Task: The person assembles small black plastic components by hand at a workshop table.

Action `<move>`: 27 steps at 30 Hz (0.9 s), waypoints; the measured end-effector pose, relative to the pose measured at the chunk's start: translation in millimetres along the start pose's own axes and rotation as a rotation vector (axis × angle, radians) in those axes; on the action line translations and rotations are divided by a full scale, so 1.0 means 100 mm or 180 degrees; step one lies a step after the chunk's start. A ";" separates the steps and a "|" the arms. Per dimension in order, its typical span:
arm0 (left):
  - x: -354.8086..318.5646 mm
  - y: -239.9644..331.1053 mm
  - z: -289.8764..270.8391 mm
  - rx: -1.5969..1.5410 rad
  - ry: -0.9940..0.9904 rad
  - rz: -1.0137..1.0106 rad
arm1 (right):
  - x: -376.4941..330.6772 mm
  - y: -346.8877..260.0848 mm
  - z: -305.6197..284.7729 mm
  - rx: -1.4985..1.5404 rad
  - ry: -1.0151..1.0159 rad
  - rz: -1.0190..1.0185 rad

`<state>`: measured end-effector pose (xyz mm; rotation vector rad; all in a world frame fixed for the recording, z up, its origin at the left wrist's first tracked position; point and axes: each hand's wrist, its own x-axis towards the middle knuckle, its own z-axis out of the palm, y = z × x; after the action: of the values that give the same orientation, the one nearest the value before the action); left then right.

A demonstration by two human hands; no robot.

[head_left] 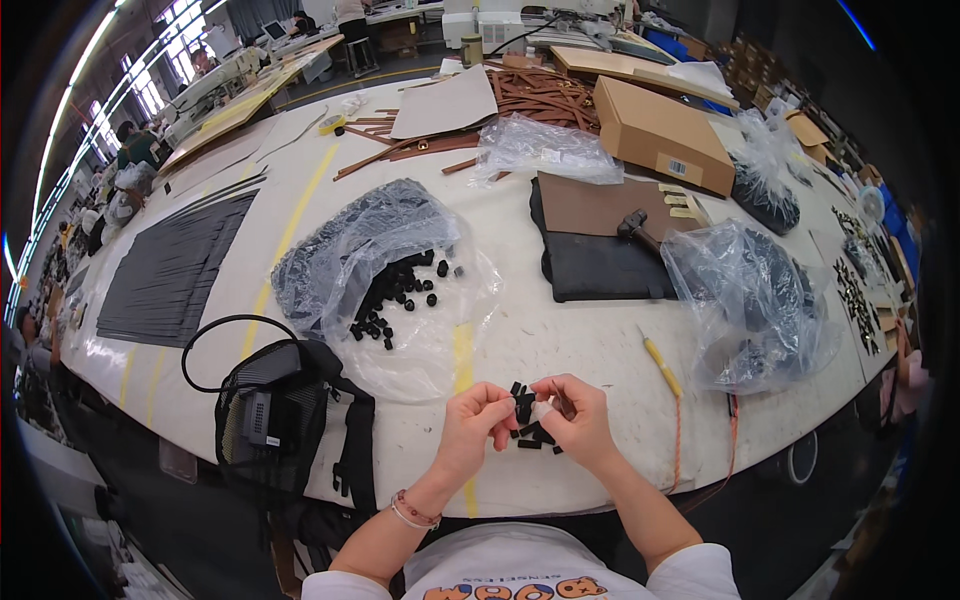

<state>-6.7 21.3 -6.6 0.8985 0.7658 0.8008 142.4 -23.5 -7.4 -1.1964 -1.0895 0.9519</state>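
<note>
Both hands meet just above the near edge of the white surface (560, 340). The left hand (472, 420) and right hand (578, 415) pinch small black plastic pieces (522, 402) between their fingertips; more loose pieces (535, 438) lie directly beneath.

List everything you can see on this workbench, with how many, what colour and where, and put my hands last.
white worktable: one, white, across the whole view
clear plastic bag of small black plastic parts: one, centre, some parts spilled from it
second clear plastic bag of black parts: one, right
dark grey felt mat: one, centre right
black hammer: one, on the mat
brown cardboard box: one, far right
brown leather strips: many, far centre
yellow pen: one, right of the hands
black mesh pouch: one, near left edge
small black pieces: several, under the hands
left hand: grip on a black piece
right hand: grip on a black piece
</note>
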 end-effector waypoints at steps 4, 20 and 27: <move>-0.01 -0.02 -0.03 -0.0360 -0.0038 -0.0252 | -0.02 -0.07 0.05 -0.1340 -0.0211 -0.0895; -0.06 0.03 -0.01 0.0185 -0.0303 0.0172 | -0.01 -0.18 0.02 -0.0092 -0.0558 0.0804; -0.03 0.05 -0.08 0.0631 -0.0779 -0.0086 | 0.01 -0.17 -0.05 -0.0615 -0.0991 0.0826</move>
<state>-16.1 23.9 -5.3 1.1383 0.6470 0.5842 147.7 -26.0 9.3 -1.4025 -1.3163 1.2874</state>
